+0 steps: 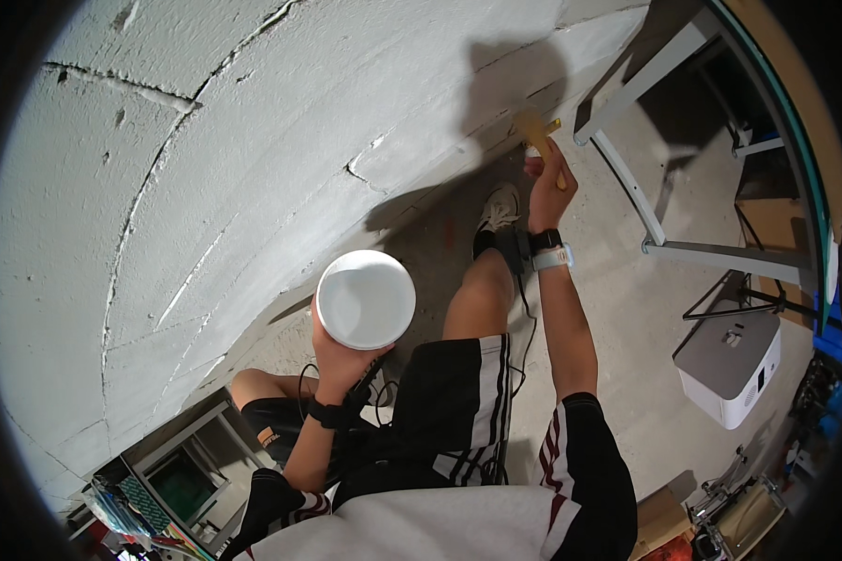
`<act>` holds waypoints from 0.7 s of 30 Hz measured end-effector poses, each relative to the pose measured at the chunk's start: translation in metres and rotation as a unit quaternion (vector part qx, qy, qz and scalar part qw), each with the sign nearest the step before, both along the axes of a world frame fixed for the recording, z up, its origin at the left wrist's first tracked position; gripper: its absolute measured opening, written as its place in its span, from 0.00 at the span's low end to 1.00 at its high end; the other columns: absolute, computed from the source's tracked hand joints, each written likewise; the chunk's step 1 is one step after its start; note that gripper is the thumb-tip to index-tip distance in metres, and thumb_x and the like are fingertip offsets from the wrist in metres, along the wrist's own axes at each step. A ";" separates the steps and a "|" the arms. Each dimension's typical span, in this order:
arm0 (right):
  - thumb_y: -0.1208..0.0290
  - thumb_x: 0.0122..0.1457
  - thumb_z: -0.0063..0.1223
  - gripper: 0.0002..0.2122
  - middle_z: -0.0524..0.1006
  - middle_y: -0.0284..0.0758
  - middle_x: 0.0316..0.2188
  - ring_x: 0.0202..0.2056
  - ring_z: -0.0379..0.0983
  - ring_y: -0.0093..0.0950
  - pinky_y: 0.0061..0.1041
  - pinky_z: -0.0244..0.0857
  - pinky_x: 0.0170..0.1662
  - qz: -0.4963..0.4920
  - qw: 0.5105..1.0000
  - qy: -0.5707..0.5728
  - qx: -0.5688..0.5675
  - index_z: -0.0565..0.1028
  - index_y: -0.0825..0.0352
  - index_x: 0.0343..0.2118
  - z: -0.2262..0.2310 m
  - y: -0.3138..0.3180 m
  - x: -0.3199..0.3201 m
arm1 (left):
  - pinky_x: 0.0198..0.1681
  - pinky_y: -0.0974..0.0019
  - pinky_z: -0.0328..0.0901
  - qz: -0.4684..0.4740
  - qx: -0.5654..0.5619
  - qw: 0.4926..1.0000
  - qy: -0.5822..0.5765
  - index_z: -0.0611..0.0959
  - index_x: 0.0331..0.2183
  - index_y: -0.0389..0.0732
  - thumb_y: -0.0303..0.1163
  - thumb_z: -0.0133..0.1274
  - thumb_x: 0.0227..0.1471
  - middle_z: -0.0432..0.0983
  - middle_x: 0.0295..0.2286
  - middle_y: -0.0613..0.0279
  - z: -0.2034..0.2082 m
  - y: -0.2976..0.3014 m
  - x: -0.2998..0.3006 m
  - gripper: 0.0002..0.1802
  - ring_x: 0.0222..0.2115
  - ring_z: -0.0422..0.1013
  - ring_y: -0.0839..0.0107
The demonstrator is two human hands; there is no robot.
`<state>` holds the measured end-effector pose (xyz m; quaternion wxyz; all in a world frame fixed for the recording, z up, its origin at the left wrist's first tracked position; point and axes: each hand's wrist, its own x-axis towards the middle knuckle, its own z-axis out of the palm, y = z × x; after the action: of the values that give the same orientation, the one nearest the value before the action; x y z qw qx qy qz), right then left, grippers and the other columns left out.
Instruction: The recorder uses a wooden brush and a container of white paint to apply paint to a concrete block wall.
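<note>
My left hand holds a round white tub of white paint from below, at about knee height. My right hand is stretched forward and grips the wooden handle of a paintbrush, whose bristles touch the base of the white-painted block wall. Both wrists wear dark bands; the right one also carries a white band. I am crouched, with my right leg and a pale shoe near the wall's foot.
A grey metal frame stands on the concrete floor to the right. A white and grey box-shaped appliance sits further right. A grey open cabinet and clutter lie at the lower left.
</note>
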<state>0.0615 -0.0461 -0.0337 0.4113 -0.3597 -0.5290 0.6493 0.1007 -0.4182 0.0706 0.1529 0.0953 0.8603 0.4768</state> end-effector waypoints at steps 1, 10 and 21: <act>0.62 0.71 0.42 0.17 0.79 0.32 0.22 0.23 0.73 0.20 0.19 0.68 0.28 -0.001 1.000 -0.001 0.001 0.80 0.68 0.49 0.000 -0.002 -0.001 | 0.57 0.55 0.67 0.002 -0.005 1.000 -0.003 0.61 0.61 0.38 0.33 0.80 0.23 0.70 0.53 0.54 0.001 0.000 -0.001 0.64 0.54 0.69 0.58; 0.62 0.70 0.44 0.17 0.80 0.33 0.23 0.23 0.73 0.19 0.18 0.68 0.28 0.094 0.993 -0.039 -0.061 0.80 0.68 0.48 -0.010 -0.016 0.013 | 0.55 0.56 0.68 0.003 -0.009 1.000 -0.002 0.61 0.61 0.38 0.32 0.80 0.23 0.71 0.52 0.54 0.000 -0.009 -0.003 0.64 0.53 0.70 0.59; 0.61 0.69 0.46 0.16 0.80 0.34 0.23 0.23 0.74 0.20 0.19 0.69 0.28 0.164 0.978 -0.037 -0.121 0.81 0.69 0.42 -0.021 -0.007 0.012 | 0.56 0.56 0.68 -0.009 -0.031 0.999 0.005 0.62 0.60 0.38 0.33 0.81 0.23 0.71 0.52 0.55 0.000 -0.006 0.000 0.63 0.53 0.70 0.59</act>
<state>0.0731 -0.0530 -0.0551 0.2325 -0.3391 -0.5135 0.7532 0.1005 -0.4240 0.0704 0.1556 0.1003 0.8747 0.4479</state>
